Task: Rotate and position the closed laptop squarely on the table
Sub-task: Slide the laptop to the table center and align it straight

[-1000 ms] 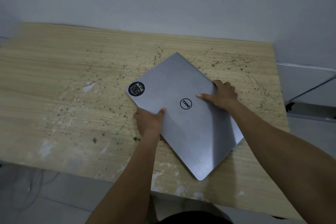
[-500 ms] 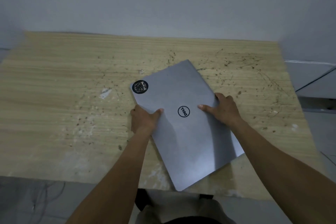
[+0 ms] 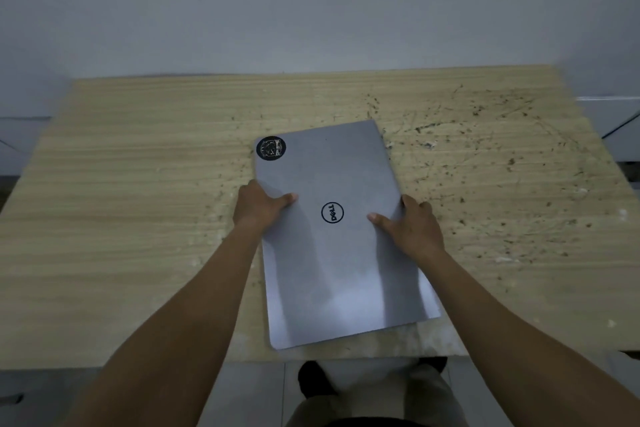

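A closed silver laptop point(image 3: 332, 267) lies flat on the wooden table point(image 3: 138, 204), its long sides running away from me and tilted only slightly. It carries a round black logo at its middle and a round black sticker point(image 3: 271, 148) at the far left corner. My left hand point(image 3: 258, 206) grips the left long edge, thumb on the lid. My right hand point(image 3: 412, 227) grips the right long edge, thumb on the lid too. The near short edge sits close to the table's front edge.
A grey wall rises just behind the table's far edge. The table surface is scratched and speckled, mostly on the right point(image 3: 502, 163). Below the front edge I see a tiled floor and my legs and a dark shoe point(image 3: 315, 380).
Both hands have turned the laptop clockwise from a strong diagonal to nearly straight, and it has slid leftwards towards the table's middle. The camera view has also shifted.
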